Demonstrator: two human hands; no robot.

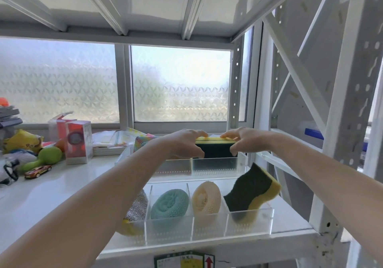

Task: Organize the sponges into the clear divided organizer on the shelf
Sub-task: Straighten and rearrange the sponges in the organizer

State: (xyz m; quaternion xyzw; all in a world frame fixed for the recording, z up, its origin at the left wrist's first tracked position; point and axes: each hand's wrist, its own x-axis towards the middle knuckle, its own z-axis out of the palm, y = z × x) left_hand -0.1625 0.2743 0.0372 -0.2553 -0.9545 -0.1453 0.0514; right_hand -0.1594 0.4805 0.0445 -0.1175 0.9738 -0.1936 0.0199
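- Left hand (184, 141) and right hand (244, 139): fingers of both grasp the yellow-green sponge (215, 146) by its ends.
- The sponge is above the back row of the clear organizer (248, 224) (standing on edge).

Left hand (184, 143) and right hand (245, 141) are gripping a yellow-green sponge (215, 146) at twelve o'clock over the clear organizer's (248, 222) rear row

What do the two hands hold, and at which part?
Both hold one yellow-and-green sponge: the left hand grips its left end, the right hand its right end.
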